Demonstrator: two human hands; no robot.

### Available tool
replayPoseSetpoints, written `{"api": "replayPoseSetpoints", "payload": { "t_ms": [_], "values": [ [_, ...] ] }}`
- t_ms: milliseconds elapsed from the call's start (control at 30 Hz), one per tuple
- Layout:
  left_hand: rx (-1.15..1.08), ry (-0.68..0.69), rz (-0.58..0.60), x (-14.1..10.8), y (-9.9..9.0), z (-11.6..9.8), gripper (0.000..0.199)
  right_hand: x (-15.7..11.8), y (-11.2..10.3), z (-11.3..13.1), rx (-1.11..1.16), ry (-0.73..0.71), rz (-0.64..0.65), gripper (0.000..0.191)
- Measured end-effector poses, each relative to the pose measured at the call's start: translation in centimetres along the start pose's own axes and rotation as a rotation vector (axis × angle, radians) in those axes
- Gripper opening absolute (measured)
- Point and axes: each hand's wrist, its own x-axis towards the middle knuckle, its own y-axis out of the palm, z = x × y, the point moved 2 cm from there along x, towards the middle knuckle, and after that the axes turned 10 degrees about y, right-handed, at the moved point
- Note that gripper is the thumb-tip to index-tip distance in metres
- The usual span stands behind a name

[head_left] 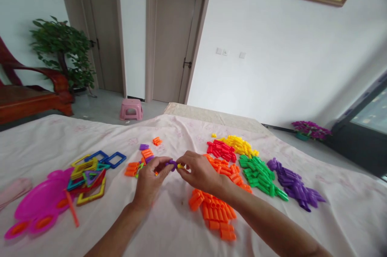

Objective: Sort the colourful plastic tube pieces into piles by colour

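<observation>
My left hand pinches a small purple plastic building piece above the cloth-covered table. From the other side my right hand grips a small yellow plastic piece, whose end meets the purple one; whether they are joined I cannot tell. Just beyond my left hand lie orange tube pieces and a purple piece, partly hidden by that hand. Under and around my right hand spreads a pile of orange tube pieces.
Red, yellow, green and purple pieces lie in piles at the right. At the left are a magenta plastic tray and coloured frame tiles. A pink stool stands on the floor beyond the table.
</observation>
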Motion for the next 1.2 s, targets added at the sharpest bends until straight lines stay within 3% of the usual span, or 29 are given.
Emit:
{"api": "replayPoseSetpoints", "payload": {
  "t_ms": [100,167,233,300,433,533,667,800,900,967,1033,1133,1200],
  "values": [
    [-0.034,-0.043,-0.152,0.3,-0.8,-0.3,0.039,0.2,-0.1,-2.4,-0.121,0.002,-0.009,0.020],
    [-0.051,-0.084,-0.297,0.5,-1.7,-0.3,0.045,0.5,-1.4,-6.2,-0.179,0.087,-0.073,0.021],
    [-0.041,-0.106,-0.405,0.8,-2.5,0.3,0.048,0.5,-3.9,-11.6,-0.192,0.283,-0.225,0.021],
    [-0.001,-0.121,-0.409,1.1,-3.0,1.5,0.048,0.1,-7.0,-17.5,-0.230,0.541,-0.403,0.023],
    [0.090,-0.195,-0.344,1.1,-3.3,4.9,0.051,-1.6,-11.6,-27.0,-0.350,0.852,-0.504,0.026],
    [0.153,-0.223,-0.338,0.9,-3.6,6.3,0.056,-2.5,-12.8,-30.8,-0.401,0.941,-0.501,0.029],
    [0.233,-0.232,-0.325,0.7,-3.9,6.7,0.056,-3.0,-13.0,-32.7,-0.397,0.977,-0.492,0.035],
    [0.208,-0.222,-0.327,0.6,-3.9,6.7,0.054,-3.5,-13.7,-32.2,-0.371,0.975,-0.503,0.043],
    [0.150,-0.212,-0.319,0.7,-3.7,6.4,0.055,-3.8,-13.7,-29.4,-0.298,0.950,-0.573,0.046],
    [0.097,-0.205,-0.276,0.8,-3.2,5.7,0.056,-3.9,-12.5,-25.7,-0.137,0.868,-0.598,0.041],
    [0.046,-0.184,-0.196,0.6,-2.2,4.6,0.054,-4.3,-10.3,-20.5,0.076,0.694,-0.525,0.031],
    [0.025,-0.127,-0.050,-0.6,0.4,2.3,0.048,-5.6,-6.0,-11.4,0.364,0.394,-0.249,0.030],
    [0.012,-0.103,0.033,-1.9,2.5,0.6,0.045,-6.9,-3.7,-6.4,0.498,0.356,-0.114,0.036]
  ]
}}
